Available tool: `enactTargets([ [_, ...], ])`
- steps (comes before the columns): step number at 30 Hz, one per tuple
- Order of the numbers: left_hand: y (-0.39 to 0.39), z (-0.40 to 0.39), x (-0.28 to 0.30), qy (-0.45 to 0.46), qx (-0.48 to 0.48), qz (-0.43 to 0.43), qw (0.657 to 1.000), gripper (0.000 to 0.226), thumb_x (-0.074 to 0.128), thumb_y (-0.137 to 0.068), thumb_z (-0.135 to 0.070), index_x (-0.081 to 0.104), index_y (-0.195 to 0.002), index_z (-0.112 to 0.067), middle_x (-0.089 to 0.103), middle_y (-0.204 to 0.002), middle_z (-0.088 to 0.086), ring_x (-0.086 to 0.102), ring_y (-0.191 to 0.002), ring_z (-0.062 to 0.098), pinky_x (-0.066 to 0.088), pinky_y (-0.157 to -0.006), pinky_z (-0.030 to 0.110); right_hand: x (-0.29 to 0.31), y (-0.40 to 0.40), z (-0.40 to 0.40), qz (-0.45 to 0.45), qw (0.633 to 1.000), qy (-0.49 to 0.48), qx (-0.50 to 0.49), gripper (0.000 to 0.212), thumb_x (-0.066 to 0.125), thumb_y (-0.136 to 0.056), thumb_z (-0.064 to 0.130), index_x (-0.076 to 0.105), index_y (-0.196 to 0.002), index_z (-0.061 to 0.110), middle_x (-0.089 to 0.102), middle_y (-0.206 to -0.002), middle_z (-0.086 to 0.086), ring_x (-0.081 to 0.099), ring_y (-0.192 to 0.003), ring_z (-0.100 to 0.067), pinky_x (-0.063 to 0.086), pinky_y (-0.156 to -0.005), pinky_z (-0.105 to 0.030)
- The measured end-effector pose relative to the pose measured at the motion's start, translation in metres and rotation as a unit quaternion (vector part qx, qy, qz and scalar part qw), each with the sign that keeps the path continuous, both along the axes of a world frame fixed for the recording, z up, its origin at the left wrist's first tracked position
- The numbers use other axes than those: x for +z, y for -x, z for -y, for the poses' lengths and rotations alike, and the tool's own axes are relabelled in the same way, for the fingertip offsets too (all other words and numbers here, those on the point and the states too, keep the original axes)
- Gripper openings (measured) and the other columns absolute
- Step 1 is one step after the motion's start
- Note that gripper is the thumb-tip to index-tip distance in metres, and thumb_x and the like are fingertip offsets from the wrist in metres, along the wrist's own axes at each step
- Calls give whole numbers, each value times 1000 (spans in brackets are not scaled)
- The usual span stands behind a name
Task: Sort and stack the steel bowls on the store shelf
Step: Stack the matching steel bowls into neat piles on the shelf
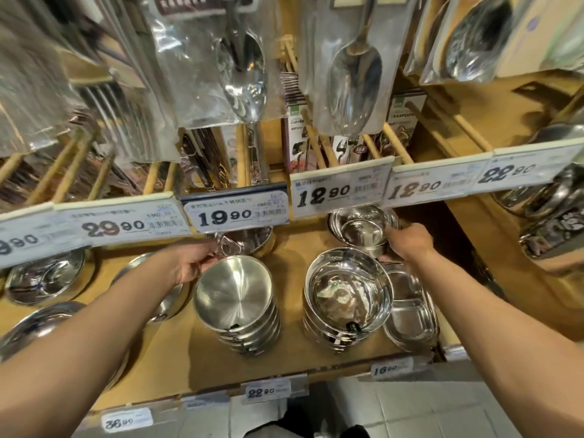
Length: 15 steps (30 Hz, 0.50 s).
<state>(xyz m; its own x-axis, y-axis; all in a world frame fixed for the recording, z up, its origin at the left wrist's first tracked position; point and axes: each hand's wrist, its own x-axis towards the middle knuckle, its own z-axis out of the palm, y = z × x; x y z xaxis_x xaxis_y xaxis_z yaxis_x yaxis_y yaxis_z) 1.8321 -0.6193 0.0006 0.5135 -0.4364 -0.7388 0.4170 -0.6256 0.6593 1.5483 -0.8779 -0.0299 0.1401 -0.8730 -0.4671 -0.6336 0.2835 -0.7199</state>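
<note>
Two bowl stacks stand mid-shelf: brushed steel bowls [234, 300] on the left and polished bowls [347, 295] on the right. My left hand [194, 263] reaches to the far rim of the top brushed bowl, fingers curled at it, close to another bowl [245, 243] half hidden under the 19.90 tag. My right hand [409, 241] grips the right rim of a polished bowl [360, 224] at the back of the shelf, with fingers over the edge and thumb below.
Divided steel trays [410, 311] lie right of the polished stack. More bowls [47, 279] sit at the left, one under my left forearm. The price-tag rail [341, 191] overhangs the rear bowls, packaged spoons [354, 80] hang above, and the wooden shelf [294, 248] shows between the stacks.
</note>
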Motion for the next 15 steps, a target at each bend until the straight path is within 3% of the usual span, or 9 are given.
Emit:
enactTargets([
  [2, 0, -5, 0, -28, 3, 0, 1000, 15, 46, -101, 0, 51, -87, -6, 51, -72, 10, 51, -61, 19, 51, -39, 21, 6, 7, -5, 3, 1000, 13, -4, 35, 67, -98, 24, 62, -120, -3, 69, -108, -20, 69, -45, -19, 54, -38, -24],
  [4, 0, -11, 0, -37, -1, 3, 999, 19, 46, -102, -4, 52, -84, -4, 51, -75, 11, 50, -64, 20, 51, -40, 22, 12, 12, -11, 24, 999, 16, -25, 44, 66, -98, 23, 57, -133, -2, 66, -113, -18, 71, -56, -22, 62, -51, -33],
  [6, -1, -17, 1, -35, -1, 3, 999, 21, 46, -103, -5, 52, -83, -4, 51, -73, 10, 52, -55, 17, 50, -38, 20, 16, 17, -17, 52, 997, 12, -51, 51, 67, -98, 22, 51, -142, 1, 63, -105, -10, 70, -54, -19, 65, -59, -37],
  [8, -2, -24, 1, -31, 2, 1, 1000, 22, 46, -103, -5, 51, -82, -3, 50, -69, 9, 52, -37, 12, 46, -32, 18, 20, 23, -23, 64, 995, 13, -69, 58, 66, -98, 21, 45, -147, 1, 60, -108, -10, 68, -45, -17, 60, -49, -29],
  [10, -2, -30, 2, -25, 4, 4, 1000, 21, 47, -102, -3, 52, -83, -1, 51, -68, 10, 52, -31, 10, 42, -29, 18, 21, 29, -29, 70, 994, 5, -82, 57, 67, -97, 20, 45, -146, -1, 62, -118, -18, 69, -46, -20, 61, -52, -30],
  [12, -2, -37, 3, -20, 0, 14, 1000, 16, 49, -101, -2, 55, -87, -1, 56, -74, 11, 58, -40, 12, 47, -32, 18, 22, 35, -36, 87, 991, -12, -99, 48, 67, -96, 19, 53, -136, -5, 65, -115, -22, 69, -47, -22, 65, -69, -42],
  [15, 0, -46, 5, -5, 14, 12, 1000, 14, 48, -101, 0, 56, -89, 0, 58, -80, 13, 63, -52, 16, 52, -37, 20, 22, 43, -46, 114, 984, -36, -129, 41, 70, -95, 19, 59, -125, -6, 67, -116, -22, 72, -56, -27, 64, -76, -47],
])
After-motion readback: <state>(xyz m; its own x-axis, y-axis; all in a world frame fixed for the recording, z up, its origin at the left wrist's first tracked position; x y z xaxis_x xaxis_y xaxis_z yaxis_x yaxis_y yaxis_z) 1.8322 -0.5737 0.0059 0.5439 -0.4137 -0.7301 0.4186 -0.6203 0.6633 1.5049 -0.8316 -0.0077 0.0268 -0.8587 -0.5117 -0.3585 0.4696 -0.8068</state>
